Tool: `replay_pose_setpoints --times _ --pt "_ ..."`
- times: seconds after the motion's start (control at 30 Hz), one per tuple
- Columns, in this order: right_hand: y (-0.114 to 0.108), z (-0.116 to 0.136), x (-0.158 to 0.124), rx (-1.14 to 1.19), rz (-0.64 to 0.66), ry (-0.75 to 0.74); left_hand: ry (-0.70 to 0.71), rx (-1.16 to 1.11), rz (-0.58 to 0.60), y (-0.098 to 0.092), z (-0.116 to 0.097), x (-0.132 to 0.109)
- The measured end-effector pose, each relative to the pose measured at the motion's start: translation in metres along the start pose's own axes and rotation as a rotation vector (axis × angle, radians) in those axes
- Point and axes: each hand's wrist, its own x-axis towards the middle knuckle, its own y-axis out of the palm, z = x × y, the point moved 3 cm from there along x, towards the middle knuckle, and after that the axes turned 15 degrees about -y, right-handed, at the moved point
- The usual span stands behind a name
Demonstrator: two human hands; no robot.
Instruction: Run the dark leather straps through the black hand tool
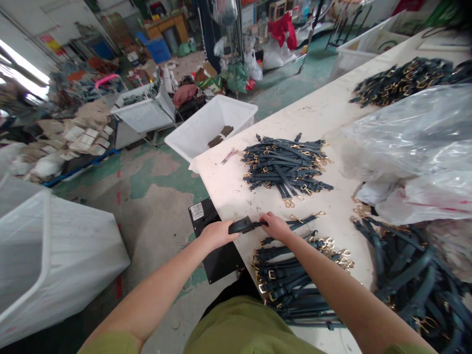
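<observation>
— What takes up most of the view?

— A long white worktable (pixel 228 191) running away to the upper right, with a heap of clear plastic bags (pixel 413 132) along its right side. A large white bin (pixel 55 255) stands on the floor to the left. A second white tub (pixel 210 123) sits just past the table's far corner.

— And on the table?

— Dark straps with gold buckles, in piles. There is a tangled mass (pixel 413 280) at the right edge, a stacked bundle (pixel 295 280) just in front of the person, a middle heap (pixel 283 167) and a far pile (pixel 401 81). A black panel (pixel 217 255) sits at the near table edge, below the hands.

— The hands?

— The person's left hand (pixel 217 233) is closed around the wide black end of a single strap (pixel 247 225). The right hand (pixel 275 226) pinches the same strap where it narrows. The strap is at the near edge of the table, stretched between the two hands, and its gold clasp end trails to the right on the tabletop.

— Anything smaller?

— Pink-handled snips (pixel 229 156) lie near the table's far-left corner.
</observation>
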Motion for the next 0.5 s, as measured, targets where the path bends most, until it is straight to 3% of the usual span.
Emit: replay_pose_setpoints --times 0.27,0.5 --pt "-0.009 0.028 0.021 -0.188 0.081 -0.132 -0.151 -0.087 0.006 -0.003 0.042 -0.020" --pt "0.009 0.040 0.011 -0.186 0.058 -0.036 -0.155 -0.118 0.026 0.007 0.050 -0.043"
